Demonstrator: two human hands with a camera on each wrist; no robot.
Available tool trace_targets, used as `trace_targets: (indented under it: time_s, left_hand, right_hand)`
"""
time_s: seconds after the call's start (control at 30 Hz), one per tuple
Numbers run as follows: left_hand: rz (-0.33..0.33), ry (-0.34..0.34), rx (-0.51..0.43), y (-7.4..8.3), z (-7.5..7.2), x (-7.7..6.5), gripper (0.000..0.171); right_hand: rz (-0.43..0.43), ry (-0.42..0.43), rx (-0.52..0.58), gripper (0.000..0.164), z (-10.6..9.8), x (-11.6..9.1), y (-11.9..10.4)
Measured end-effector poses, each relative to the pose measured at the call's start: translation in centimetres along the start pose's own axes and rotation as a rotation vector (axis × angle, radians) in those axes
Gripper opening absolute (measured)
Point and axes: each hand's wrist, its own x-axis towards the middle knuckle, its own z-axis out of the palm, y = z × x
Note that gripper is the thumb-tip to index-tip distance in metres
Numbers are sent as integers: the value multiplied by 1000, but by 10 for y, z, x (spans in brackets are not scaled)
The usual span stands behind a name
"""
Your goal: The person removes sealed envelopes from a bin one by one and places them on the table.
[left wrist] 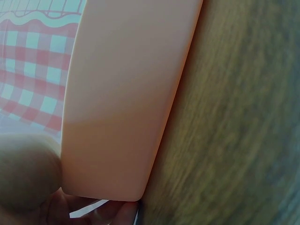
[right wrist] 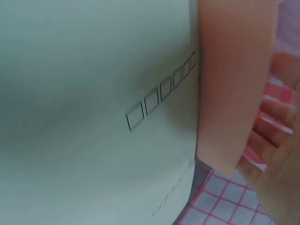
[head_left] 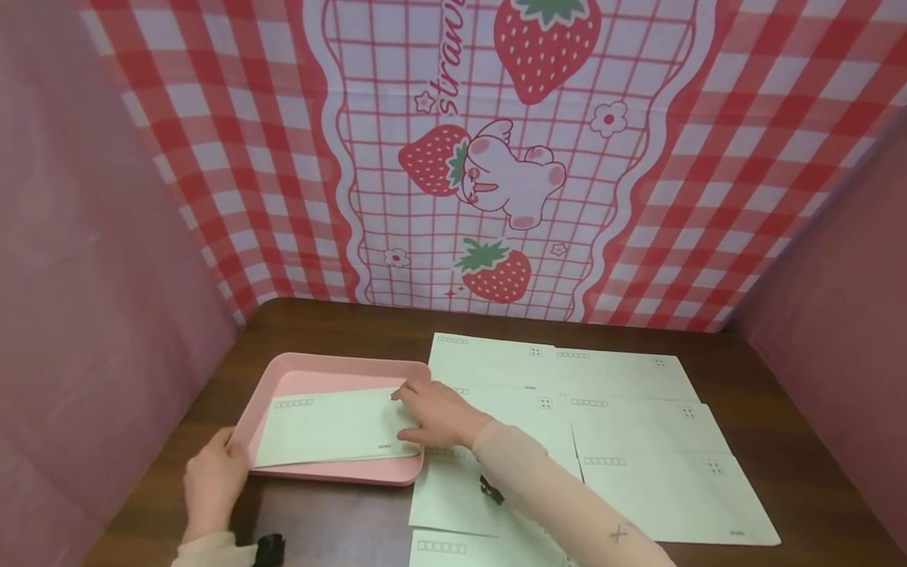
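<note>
A shallow pink tray stands on the left of the table with a pale envelope lying in it, printed with a row of small boxes. At the tray's near left corner my left hand grips the rim; in the left wrist view the thumb lies along the wall. My right hand reaches over the tray's right rim, its fingers spread above the right end of that envelope. Seen from the right wrist, its fingers extend beyond the pink tray wall.
Several similar envelopes lie in overlapping columns on the dark wooden table, right of the tray. A checked strawberry-print cloth hangs behind the table, with pink curtains at the sides.
</note>
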Motion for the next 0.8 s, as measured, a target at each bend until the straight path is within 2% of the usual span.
trace_targets:
  time_s: [0.17,0.3,0.4,0.6,0.73,0.8]
  left_hand:
    - [7,14,-2,2,0,-1,31]
    - [9,18,4,3,0,-1,31]
    - [15,21,7,2,0,-1,30]
    - [30,26,1,2,0,0,30]
    - [42,22,-2,1,-1,0,29]
    - [43,17,2,1,-2,-1,29]
  right_hand:
    - [65,-161,-16,82,4,18,1]
    - [116,-244,-92,100,6,26,-1]
    - [127,-275,-159,106,7,30,-3]
    - [127,-245,-188,108,7,30,-6]
    - [122,-161,-166,108,10,26,-7]
    - [121,-107,-118,107,12,24,-9]
